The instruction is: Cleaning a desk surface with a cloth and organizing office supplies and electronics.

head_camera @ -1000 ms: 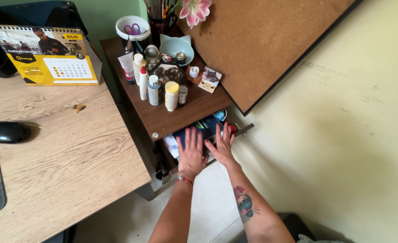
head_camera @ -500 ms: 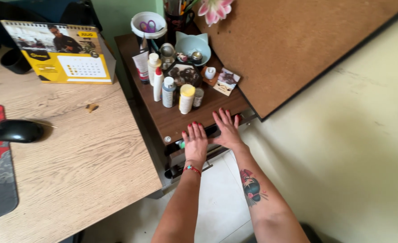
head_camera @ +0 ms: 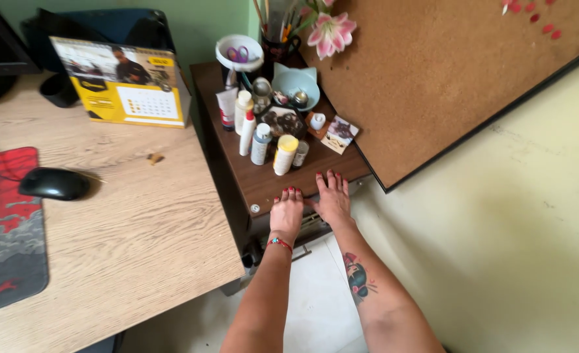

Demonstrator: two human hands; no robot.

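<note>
While both hands, left hand (head_camera: 286, 212) and right hand (head_camera: 332, 199), press flat, seemingly against the drawer front (head_camera: 315, 222), bottles (head_camera: 260, 144) crowd the brown cabinet top (head_camera: 273, 183).

Both hands, left hand (head_camera: 287, 212) beside right hand (head_camera: 333, 201), lie on the drawer front (head_camera: 315, 222) below bottles (head_camera: 263, 140).

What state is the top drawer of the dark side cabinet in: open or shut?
Shut, or nearly: both hands, left hand and right hand, press flat against the drawer front; no contents show.

Pale yellow wall (head_camera: 499, 216) right, green wall (head_camera: 191, 13) behind; white tiled floor (head_camera: 315, 307); light wood desk (head_camera: 106, 229); cork board (head_camera: 433, 72) leaning.
</note>
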